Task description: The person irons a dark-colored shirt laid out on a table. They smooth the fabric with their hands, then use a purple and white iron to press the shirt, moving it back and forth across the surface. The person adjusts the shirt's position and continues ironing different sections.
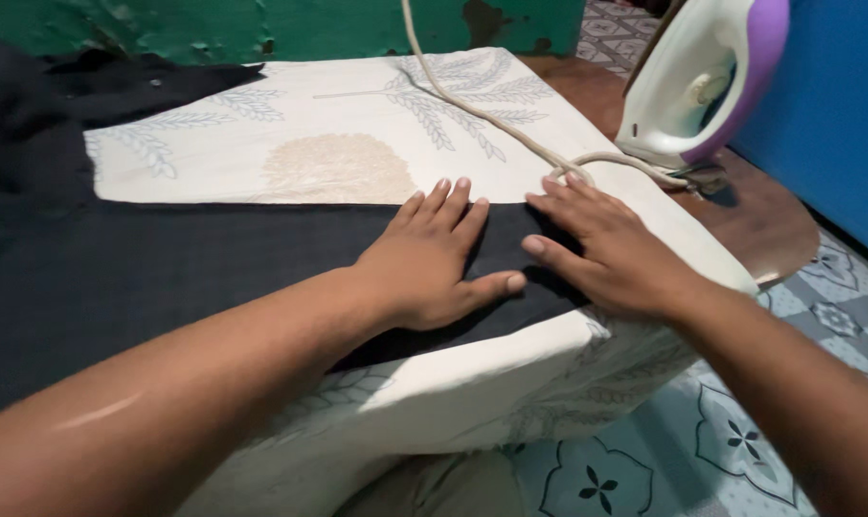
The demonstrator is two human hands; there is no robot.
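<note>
A dark charcoal woven fabric garment (166,273) lies spread flat across a padded bench covered in a cream cloth printed with pale grey leaf sprays and a beige round tree shape (338,168); at the far left the dark cloth bunches up in a loose heap against a chipped green painted wall (290,24). Near the middle, the left hand (434,263) rests palm down on the dark garment, fingers (453,206) straight and close together, thumb stretched out to the right, holding nothing. Just beside it, the right hand (601,249) also presses flat at the garment's right end, near the bench edge, its fingers slightly spread and empty, its thumb pointing toward the left thumb without touching it. A beige fabric-covered cord (472,110) trails across the cover and loops past the right fingertips to a white and purple electric iron (711,81) standing upright on a brown wooden surface (759,220). Below is a patterned tile floor (721,440).
</note>
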